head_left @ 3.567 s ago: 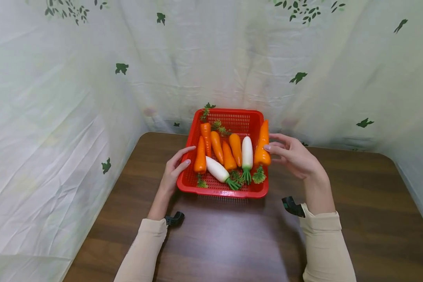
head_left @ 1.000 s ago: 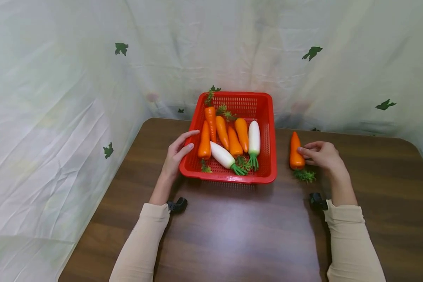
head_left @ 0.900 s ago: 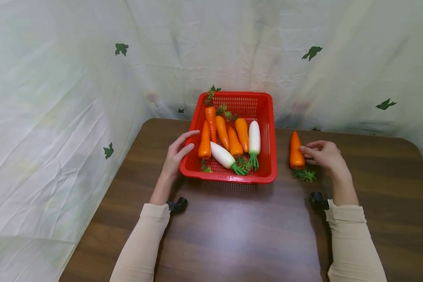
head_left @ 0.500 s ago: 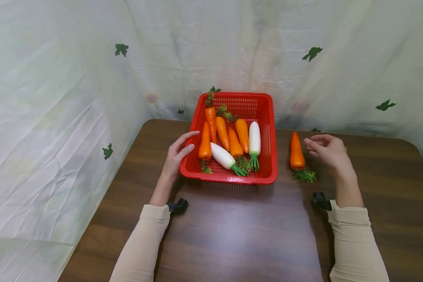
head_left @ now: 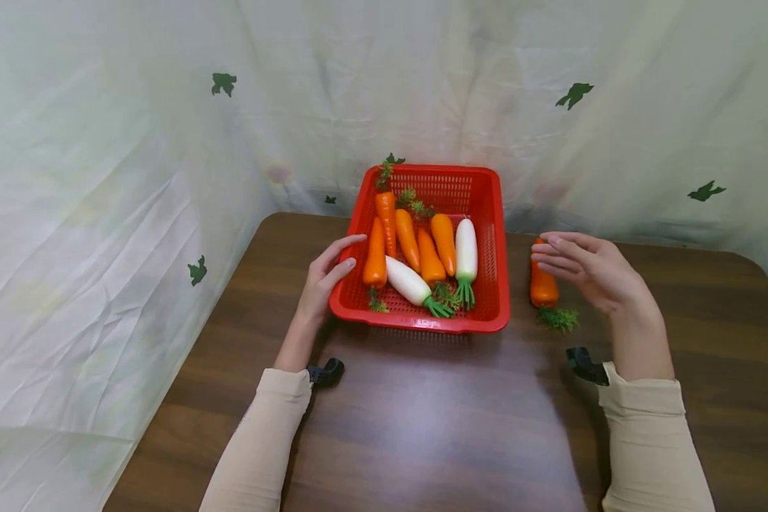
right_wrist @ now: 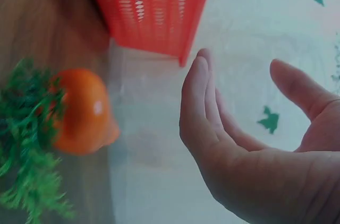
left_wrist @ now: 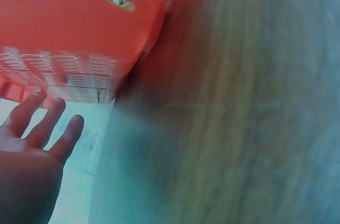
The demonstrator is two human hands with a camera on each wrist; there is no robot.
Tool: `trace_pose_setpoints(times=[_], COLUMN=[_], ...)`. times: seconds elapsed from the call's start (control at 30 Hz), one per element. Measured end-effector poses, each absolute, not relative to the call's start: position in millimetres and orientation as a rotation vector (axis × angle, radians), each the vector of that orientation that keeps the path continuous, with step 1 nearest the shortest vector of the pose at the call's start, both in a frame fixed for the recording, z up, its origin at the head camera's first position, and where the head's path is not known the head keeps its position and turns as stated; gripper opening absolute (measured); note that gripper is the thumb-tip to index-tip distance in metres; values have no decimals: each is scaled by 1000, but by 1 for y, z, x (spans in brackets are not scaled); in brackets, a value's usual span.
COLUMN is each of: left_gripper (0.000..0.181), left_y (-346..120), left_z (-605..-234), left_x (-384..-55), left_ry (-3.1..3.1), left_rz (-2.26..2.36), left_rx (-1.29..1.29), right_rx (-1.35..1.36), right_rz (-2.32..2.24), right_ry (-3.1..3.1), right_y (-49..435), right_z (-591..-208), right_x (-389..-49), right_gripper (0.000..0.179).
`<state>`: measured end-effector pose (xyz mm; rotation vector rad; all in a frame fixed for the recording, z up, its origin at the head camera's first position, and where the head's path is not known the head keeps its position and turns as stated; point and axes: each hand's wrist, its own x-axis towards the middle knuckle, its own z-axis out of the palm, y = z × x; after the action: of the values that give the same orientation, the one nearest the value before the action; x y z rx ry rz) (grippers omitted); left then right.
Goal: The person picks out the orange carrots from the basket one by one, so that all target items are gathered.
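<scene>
A red plastic basket (head_left: 416, 323) holds several orange carrots (head_left: 407, 240) and two white radishes (head_left: 466, 249) with green tops. At its left rim my left hand (head_left: 323, 281) holds on, thumb and one finger over the edge; the left wrist view shows the other fingers (left_wrist: 68, 138) along the outer wall. One more carrot (head_left: 544, 284) lies on the table right of the basket, its leafy green top toward me. Above and right of that carrot, my right hand (head_left: 598, 274) is raised with nothing in it, fingers extended and overlapping the carrot's tip in the head view.
The brown wooden table (head_left: 422, 419) runs beneath everything. Behind it and to the left hangs a pale cloth (head_left: 416, 85) with green bird prints, close to the basket's back. Black wrist mounts (head_left: 326, 372) stick out from both sleeves.
My right hand took a carrot from the basket's right side, laid it on the table and let go. Since then it has lifted, straightened its fingers and swung left over the carrot.
</scene>
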<state>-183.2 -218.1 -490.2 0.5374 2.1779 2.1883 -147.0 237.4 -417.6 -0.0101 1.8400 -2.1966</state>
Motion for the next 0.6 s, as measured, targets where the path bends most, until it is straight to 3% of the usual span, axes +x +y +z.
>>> trace_pose_setpoints(times=[0.3, 0.6], left_gripper=[45, 44], left_y=[-216, -217], left_z=[-492, -494], left_x=[-186, -185], left_ry=[2156, 2159], left_rz=[2197, 2199], left_rx=[549, 565], right_rx=[-269, -127], right_rz=[-2257, -2175], right_ry=[1581, 1742], right_y=[217, 200], right_z=[-406, -404], right_x=[-155, -154], right_gripper=[30, 44])
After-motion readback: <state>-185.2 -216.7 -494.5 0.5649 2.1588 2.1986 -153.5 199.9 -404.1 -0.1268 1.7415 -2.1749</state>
